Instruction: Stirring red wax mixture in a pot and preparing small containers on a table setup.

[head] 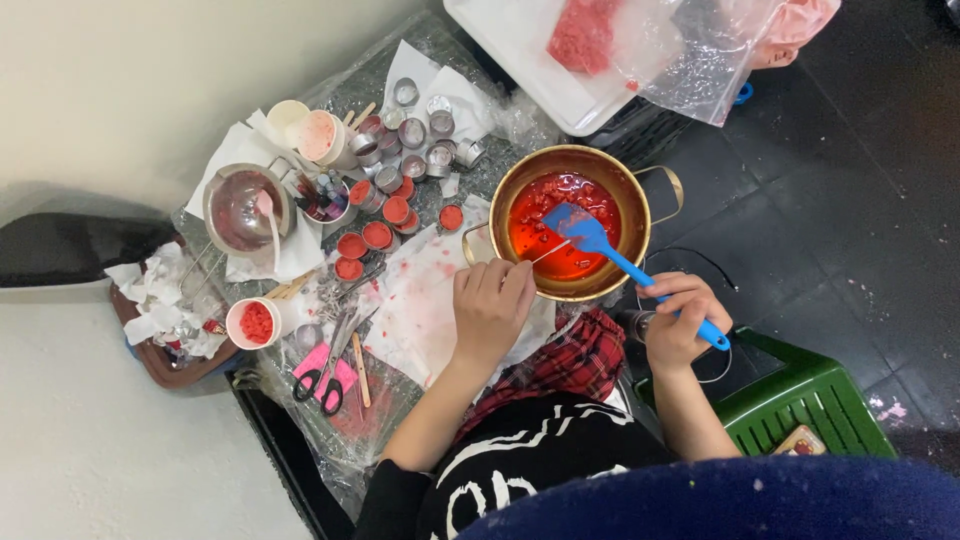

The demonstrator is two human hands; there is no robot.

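1. A person seated over a cluttered surface [420,300] works at a brass-coloured pot [572,222] holding melted red liquid with soft lumps in it.
2. The right hand [680,322] is clenched around the handle of a blue spatula [600,243]; its blade lies in the red liquid near the pot's middle.
3. The left hand [490,305] rests at the pot's near rim, fingers pinched on a thin white stick [552,251] whose tip reaches into the liquid just beside the spatula blade.
4. Left of the pot, a stained white paper sheet [425,290] lies under the left hand, spotted pink.
5. Beyond it sit small round metal cups [425,135], some empty, and several filled cups [372,236] with set red contents, crowding the space between pot and wall.
6. A steel bowl [245,208] with a white spoon stands at the far left edge, with a pale cup [320,137] behind it.
7. Nearer the person, a white cup of red pieces [254,322] stands by black-handled scissors [325,375] on a pink note.
8. A white tray [530,70] with a clear plastic bag [690,55] of red material lies behind the pot.
9. A green plastic stool [810,400] stands at the person's right on the dark floor.
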